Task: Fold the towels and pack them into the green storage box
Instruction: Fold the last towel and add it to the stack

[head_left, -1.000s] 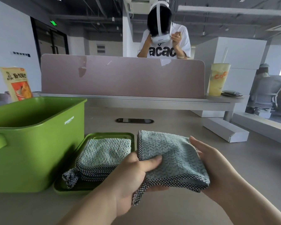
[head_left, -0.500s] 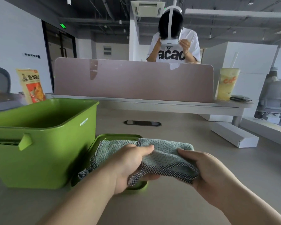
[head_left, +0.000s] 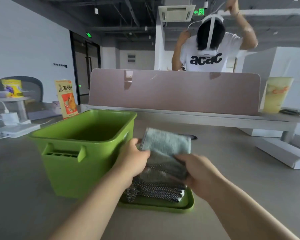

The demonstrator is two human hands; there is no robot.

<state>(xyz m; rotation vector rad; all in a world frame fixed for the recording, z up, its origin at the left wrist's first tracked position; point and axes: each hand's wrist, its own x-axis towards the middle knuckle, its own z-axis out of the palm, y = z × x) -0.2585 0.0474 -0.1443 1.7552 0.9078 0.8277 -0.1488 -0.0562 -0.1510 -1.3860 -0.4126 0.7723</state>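
Observation:
A folded grey-blue towel [head_left: 166,144] with a checked border is held between both hands above the green lid [head_left: 189,205]. My left hand [head_left: 133,160] grips its left edge and my right hand [head_left: 197,170] grips its lower right side. Under it a second folded towel [head_left: 156,189] lies on the lid, its checked edge facing me. The green storage box [head_left: 87,153] stands open just left of the lid; what I can see of its inside holds nothing.
A pink desk divider [head_left: 173,90] runs across the back, with a person in a white shirt behind it. A yellow drink cup [head_left: 275,94] stands at the right, a snack bag [head_left: 66,97] and a power strip [head_left: 9,118] at the left. A white box [head_left: 284,153] lies at the right.
Both hands have lifted the folded towel and tilted it up over the lid. The view has shifted, so the box and lid now sit nearer the middle.

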